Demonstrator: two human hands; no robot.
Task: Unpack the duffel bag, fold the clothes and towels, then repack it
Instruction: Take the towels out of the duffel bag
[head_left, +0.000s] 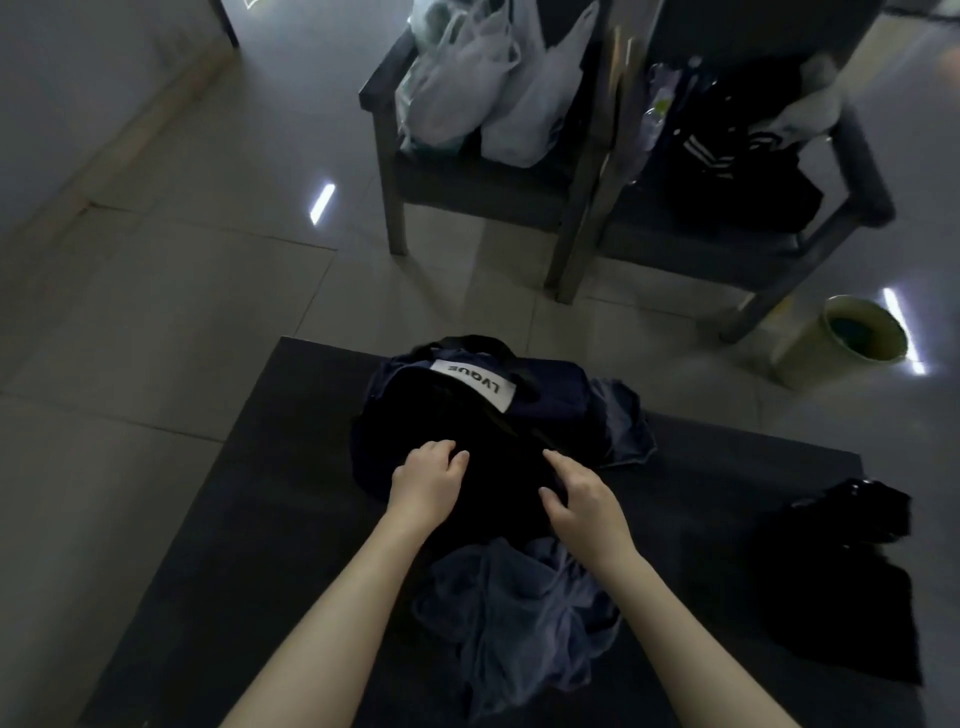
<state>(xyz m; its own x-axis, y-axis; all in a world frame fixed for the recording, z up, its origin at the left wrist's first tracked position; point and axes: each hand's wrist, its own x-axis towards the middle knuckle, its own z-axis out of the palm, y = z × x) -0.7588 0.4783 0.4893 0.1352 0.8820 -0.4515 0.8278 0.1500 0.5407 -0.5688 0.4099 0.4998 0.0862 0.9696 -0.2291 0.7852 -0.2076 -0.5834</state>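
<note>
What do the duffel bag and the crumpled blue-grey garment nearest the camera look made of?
Duffel bag: likely woven synthetic, matte navy; soft, slumped walls, sewn white label. Blue-grey garment: thin soft fabric, matte; fine crumpled folds. Fibre unclear in dim light.

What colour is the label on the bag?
The label is white with dark letters; the head view shows it.
</note>
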